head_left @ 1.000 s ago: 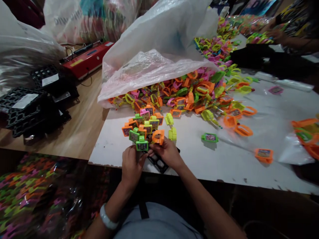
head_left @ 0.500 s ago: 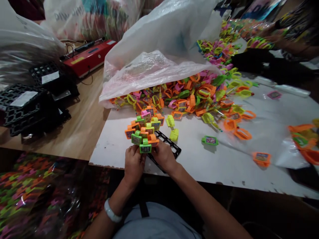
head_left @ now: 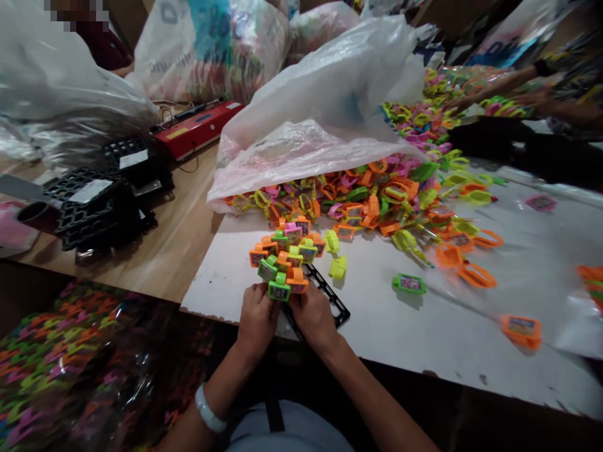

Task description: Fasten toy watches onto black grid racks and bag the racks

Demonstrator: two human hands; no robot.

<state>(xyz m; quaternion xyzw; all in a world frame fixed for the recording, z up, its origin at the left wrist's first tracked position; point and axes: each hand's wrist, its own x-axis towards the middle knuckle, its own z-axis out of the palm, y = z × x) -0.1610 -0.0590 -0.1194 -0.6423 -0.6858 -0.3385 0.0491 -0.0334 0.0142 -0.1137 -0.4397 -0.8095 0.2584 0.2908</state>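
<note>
A tight cluster of bright toy watches, in orange, green, yellow and pink with picture faces, stands up from a black plastic rack at the table's near edge. My left hand is closed just below and left of the nearest green toy watch; its fingertips are hidden. On the other side, my right hand is closed over the rack, with the black frame showing on both sides of it. Whether its fingers also pinch a strap cannot be seen. Two loose yellow toy watches lie beyond the rack.
Many toy watches spill from a large plastic bag. Black racks are stacked at left, near a red device. A green watch and an orange one lie at right. Another person's arm reaches in.
The view has shifted left, so the scene appears further right and lower. My hands stay closed at the rack, a little nearer the table edge, and the nearest green watches have tilted slightly.
</note>
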